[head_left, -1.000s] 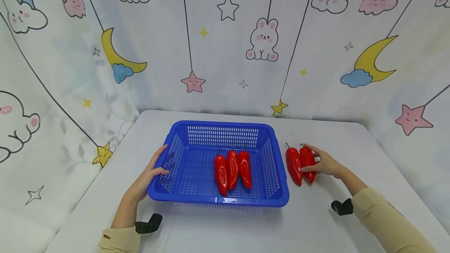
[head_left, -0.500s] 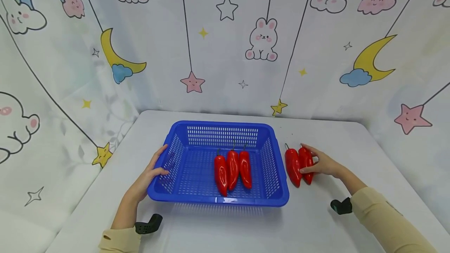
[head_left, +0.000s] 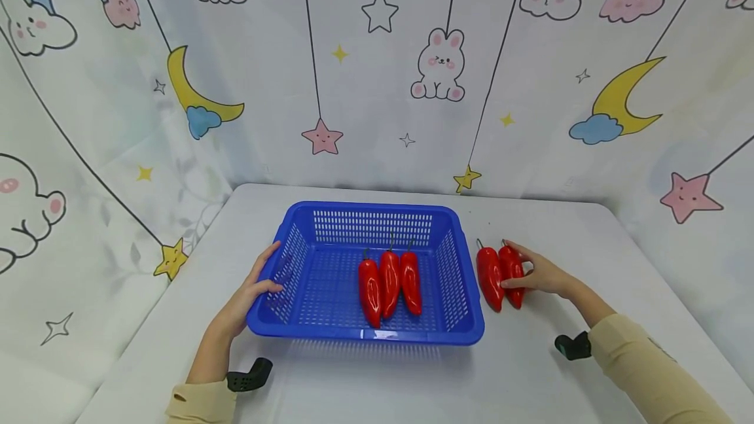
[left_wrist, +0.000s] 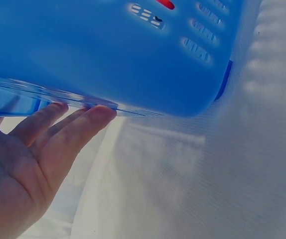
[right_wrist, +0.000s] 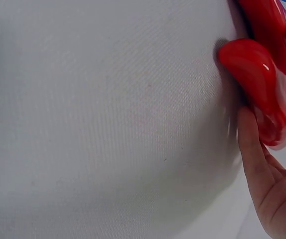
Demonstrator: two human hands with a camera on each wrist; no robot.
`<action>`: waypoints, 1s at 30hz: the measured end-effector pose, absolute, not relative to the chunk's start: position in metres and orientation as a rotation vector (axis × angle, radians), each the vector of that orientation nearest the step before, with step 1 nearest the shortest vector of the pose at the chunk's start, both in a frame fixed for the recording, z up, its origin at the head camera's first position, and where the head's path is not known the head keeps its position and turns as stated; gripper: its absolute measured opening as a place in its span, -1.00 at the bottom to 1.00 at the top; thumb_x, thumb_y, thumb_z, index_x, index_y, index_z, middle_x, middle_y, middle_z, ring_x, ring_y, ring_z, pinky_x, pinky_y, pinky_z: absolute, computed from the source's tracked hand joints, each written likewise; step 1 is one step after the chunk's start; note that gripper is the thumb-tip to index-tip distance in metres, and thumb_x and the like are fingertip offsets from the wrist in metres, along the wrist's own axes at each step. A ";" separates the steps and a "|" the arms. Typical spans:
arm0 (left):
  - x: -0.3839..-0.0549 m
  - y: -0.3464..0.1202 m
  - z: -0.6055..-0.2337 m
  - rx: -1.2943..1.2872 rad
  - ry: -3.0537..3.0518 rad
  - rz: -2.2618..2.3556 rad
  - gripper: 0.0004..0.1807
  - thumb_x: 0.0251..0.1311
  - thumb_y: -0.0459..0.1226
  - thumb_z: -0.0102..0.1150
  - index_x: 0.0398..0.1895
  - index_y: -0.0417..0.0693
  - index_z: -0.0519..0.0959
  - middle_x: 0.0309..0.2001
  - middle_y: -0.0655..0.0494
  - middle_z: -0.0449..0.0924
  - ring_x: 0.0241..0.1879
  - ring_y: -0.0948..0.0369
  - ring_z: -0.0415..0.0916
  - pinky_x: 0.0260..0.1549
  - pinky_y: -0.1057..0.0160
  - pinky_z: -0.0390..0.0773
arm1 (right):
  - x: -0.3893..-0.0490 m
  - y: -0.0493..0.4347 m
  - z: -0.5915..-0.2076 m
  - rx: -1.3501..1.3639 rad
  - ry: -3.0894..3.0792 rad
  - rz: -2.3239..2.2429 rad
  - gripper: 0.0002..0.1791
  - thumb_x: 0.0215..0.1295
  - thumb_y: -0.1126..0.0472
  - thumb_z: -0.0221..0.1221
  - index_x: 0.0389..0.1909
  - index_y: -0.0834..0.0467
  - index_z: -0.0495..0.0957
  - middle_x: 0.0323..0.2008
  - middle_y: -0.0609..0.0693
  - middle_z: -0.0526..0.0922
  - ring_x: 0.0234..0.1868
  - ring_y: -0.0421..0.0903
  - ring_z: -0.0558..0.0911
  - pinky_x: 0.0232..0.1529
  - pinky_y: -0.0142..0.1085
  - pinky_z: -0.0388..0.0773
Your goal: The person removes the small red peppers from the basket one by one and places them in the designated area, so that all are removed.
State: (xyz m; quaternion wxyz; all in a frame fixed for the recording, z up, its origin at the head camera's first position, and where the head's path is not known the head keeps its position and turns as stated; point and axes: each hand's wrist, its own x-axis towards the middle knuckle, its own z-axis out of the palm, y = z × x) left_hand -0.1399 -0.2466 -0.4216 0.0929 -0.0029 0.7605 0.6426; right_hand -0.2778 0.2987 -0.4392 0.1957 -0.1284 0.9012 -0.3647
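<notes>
In the head view my left hand (head_left: pixel 250 290) holds the left rim of a blue plastic basket (head_left: pixel 377 335), thumb and finger lying over the edge. The left wrist view shows the fingertips of the left hand (left_wrist: pixel 38 159) right at the basket's edge. To the right of the basket, my right hand (head_left: pixel 544 273) grips a glossy red chili pepper (head_left: pixel 511 264), its thumb at the near side and fingers at the far side. Left of it lies another red chili pepper (head_left: pixel 489 277), close alongside. The right wrist view shows the gripped chili pepper (right_wrist: pixel 255 69) between thumb and fingers.
Inside the basket, toward its right half, lie three red chili peppers (head_left: pixel 389 283) side by side, stems pointing away. A white table (head_left: pixel 353 391) carries everything. Behind it hangs a patterned cloth (head_left: pixel 265 70). Dark devices (head_left: pixel 250 375) sit at both wrists.
My right hand and both chili peppers beside the basket have shifted slightly left, toward the basket. My left hand and the basket stay where they were.
</notes>
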 end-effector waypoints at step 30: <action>-0.140 -0.247 -0.422 0.011 2.236 1.929 -0.18 0.11 -0.27 -0.16 0.41 0.39 -0.22 0.42 -0.06 -0.44 0.32 -0.24 -0.24 0.06 -0.30 0.14 | -0.263 0.306 -0.400 -0.418 2.656 -1.058 0.00 0.06 -0.01 0.25 0.41 0.13 -0.11 0.11 0.44 0.28 -0.20 0.09 0.60 -0.34 -0.17 0.59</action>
